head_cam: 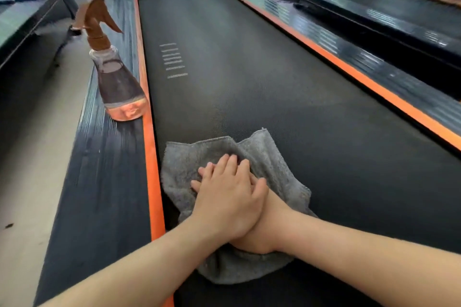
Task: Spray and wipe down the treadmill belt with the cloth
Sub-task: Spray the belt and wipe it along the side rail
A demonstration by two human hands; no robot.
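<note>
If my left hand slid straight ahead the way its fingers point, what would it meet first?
Beyond the grey terry cloth, the left hand would meet only bare black treadmill belt; the way looks free. The clear brown-triggered spray bottle stands off to the left.

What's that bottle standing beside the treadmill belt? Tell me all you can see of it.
The spray bottle stands upright on the treadmill's ribbed left side rail, its base edging onto the orange strip. It has a brown plastic trigger head and a clear cone-shaped body that looks pinkish at the bottom. Nothing else touches it.
</note>
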